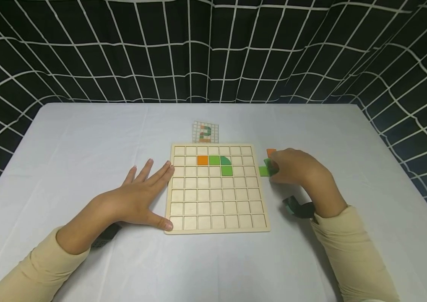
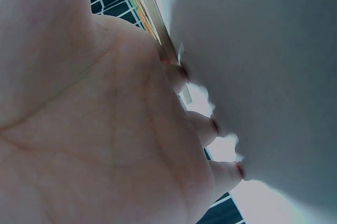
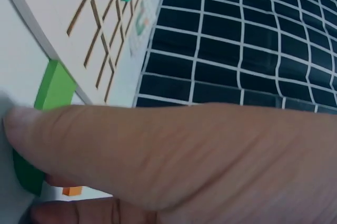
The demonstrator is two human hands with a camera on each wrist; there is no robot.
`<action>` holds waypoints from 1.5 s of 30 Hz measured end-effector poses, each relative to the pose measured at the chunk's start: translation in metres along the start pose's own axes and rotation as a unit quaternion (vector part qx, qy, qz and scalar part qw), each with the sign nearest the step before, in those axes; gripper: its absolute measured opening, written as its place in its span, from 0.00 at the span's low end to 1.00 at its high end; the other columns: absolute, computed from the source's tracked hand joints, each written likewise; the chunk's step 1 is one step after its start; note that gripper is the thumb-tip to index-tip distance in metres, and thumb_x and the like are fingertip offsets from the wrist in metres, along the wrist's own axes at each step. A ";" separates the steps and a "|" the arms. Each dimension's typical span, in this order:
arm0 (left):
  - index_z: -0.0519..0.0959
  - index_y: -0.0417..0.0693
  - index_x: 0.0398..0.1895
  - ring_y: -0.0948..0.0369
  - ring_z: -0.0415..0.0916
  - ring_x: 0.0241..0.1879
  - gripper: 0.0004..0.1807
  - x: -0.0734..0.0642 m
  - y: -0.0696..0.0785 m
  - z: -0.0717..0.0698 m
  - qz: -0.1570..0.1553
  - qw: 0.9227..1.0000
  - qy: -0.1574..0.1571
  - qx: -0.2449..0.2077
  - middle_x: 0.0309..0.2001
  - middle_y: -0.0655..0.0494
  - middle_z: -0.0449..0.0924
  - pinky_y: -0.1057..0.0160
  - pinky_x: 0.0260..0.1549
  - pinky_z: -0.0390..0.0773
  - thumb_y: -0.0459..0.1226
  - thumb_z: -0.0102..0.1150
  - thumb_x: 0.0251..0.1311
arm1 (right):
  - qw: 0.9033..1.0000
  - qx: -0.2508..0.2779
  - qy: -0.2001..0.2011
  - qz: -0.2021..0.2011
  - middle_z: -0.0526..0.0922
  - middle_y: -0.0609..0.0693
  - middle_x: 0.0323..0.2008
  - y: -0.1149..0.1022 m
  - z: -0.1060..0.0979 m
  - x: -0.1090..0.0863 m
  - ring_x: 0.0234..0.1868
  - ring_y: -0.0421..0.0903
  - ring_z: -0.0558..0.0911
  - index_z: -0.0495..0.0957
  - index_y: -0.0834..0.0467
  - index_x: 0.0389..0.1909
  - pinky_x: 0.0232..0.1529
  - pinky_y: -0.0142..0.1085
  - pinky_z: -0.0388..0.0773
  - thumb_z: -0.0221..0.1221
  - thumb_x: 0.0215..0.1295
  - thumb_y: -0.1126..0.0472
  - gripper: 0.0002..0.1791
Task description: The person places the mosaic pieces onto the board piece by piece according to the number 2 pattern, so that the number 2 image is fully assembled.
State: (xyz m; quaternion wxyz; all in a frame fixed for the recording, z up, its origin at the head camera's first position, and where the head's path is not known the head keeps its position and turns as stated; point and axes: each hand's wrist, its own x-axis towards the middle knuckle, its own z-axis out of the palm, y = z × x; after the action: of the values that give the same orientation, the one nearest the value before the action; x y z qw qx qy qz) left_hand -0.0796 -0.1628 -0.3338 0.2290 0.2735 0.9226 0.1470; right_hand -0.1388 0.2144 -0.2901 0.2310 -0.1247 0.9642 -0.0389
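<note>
A square wooden grid board (image 1: 213,195) lies flat on the white table. My left hand (image 1: 136,203) is spread at its left side, with the thumb on the near left corner and fingertips against the edge. In the grid sit an orange square tile (image 1: 202,160), a light green square tile (image 1: 214,160), a dark green quarter-round tile (image 1: 225,160) and another light green square tile (image 1: 227,170). Right of the board, my right hand (image 1: 292,165) pinches a dark green tile (image 3: 27,174) between thumb and fingers; the thumb partly hides it.
Beside the right hand lie a light green tile (image 1: 264,171) and an orange tile (image 1: 271,152). A small pattern card (image 1: 205,132) with a coloured figure lies behind the board. Dark cloth with a white grid (image 1: 198,54) surrounds the table's far side.
</note>
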 end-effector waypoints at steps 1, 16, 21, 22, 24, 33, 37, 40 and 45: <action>0.36 0.46 0.82 0.40 0.19 0.76 0.76 0.000 0.000 0.000 0.000 1.000 0.000 0.001 0.81 0.53 0.29 0.29 0.66 0.28 0.78 0.60 0.39 | 1.000 0.000 0.000 -0.001 0.71 0.51 0.25 -0.001 0.000 0.000 0.29 0.48 0.71 0.73 0.57 0.25 0.30 0.41 0.68 0.65 0.57 0.65 0.09; 0.36 0.47 0.82 0.40 0.20 0.76 0.76 -0.001 0.001 0.000 0.000 1.000 0.003 0.001 0.81 0.52 0.29 0.29 0.66 0.29 0.78 0.60 0.39 | 1.000 -0.020 0.008 -0.012 0.69 0.50 0.21 -0.002 0.003 0.000 0.25 0.47 0.69 0.70 0.56 0.21 0.25 0.38 0.64 0.61 0.54 0.71 0.11; 0.36 0.47 0.82 0.40 0.20 0.76 0.76 -0.001 0.001 0.000 0.000 1.000 0.003 -0.001 0.81 0.52 0.29 0.29 0.66 0.29 0.78 0.59 0.38 | 1.000 -0.015 0.004 -0.014 0.68 0.50 0.22 -0.002 0.003 -0.001 0.25 0.47 0.68 0.69 0.56 0.22 0.26 0.38 0.64 0.61 0.53 0.71 0.11; 0.36 0.47 0.82 0.40 0.20 0.76 0.76 -0.001 0.001 0.000 0.000 1.000 0.003 0.000 0.81 0.52 0.29 0.29 0.66 0.29 0.78 0.59 0.38 | 1.000 -0.015 0.002 -0.014 0.68 0.50 0.22 -0.002 0.003 -0.001 0.25 0.47 0.68 0.69 0.56 0.22 0.26 0.38 0.64 0.62 0.53 0.71 0.11; 0.36 0.46 0.82 0.40 0.19 0.76 0.76 -0.001 0.001 0.000 -0.001 1.000 0.003 0.001 0.81 0.52 0.29 0.30 0.66 0.29 0.78 0.59 0.38 | 1.000 -0.016 0.001 -0.015 0.68 0.50 0.22 -0.003 0.003 -0.002 0.25 0.47 0.68 0.69 0.57 0.22 0.26 0.38 0.64 0.62 0.53 0.72 0.11; 0.37 0.46 0.82 0.39 0.20 0.76 0.76 -0.001 0.001 0.001 0.000 1.000 0.005 0.000 0.81 0.52 0.30 0.29 0.66 0.29 0.78 0.59 0.39 | 0.999 -0.023 0.012 -0.025 0.67 0.50 0.21 -0.003 0.004 -0.003 0.25 0.47 0.67 0.68 0.56 0.21 0.26 0.38 0.62 0.58 0.50 0.74 0.12; 0.36 0.46 0.82 0.40 0.20 0.76 0.76 0.000 0.000 0.002 0.001 1.000 0.006 0.001 0.81 0.53 0.29 0.30 0.66 0.29 0.78 0.59 0.39 | 0.999 -0.022 0.016 -0.027 0.68 0.50 0.22 -0.004 0.003 -0.004 0.26 0.47 0.67 0.69 0.57 0.22 0.26 0.38 0.63 0.59 0.50 0.74 0.11; 0.36 0.46 0.82 0.40 0.20 0.76 0.76 0.000 0.000 0.001 0.000 1.000 0.005 0.003 0.81 0.53 0.29 0.30 0.66 0.28 0.78 0.60 0.39 | 0.999 -0.022 0.021 -0.028 0.69 0.50 0.23 -0.005 0.002 -0.004 0.26 0.47 0.68 0.70 0.57 0.22 0.26 0.38 0.63 0.60 0.49 0.73 0.10; 0.36 0.46 0.82 0.40 0.20 0.76 0.76 -0.001 0.000 0.001 0.001 1.000 0.005 0.002 0.81 0.52 0.29 0.30 0.66 0.28 0.78 0.60 0.39 | 0.999 -0.022 0.026 -0.025 0.70 0.51 0.25 -0.006 0.001 -0.003 0.27 0.48 0.68 0.71 0.57 0.21 0.26 0.39 0.63 0.59 0.50 0.72 0.09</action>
State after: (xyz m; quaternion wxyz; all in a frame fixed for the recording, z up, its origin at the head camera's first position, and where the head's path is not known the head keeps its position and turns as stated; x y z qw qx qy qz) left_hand -0.0786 -0.1627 -0.3343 0.2239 0.2737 0.9238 0.1467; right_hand -0.1346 0.2098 -0.2884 0.2023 -0.1531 0.9669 -0.0264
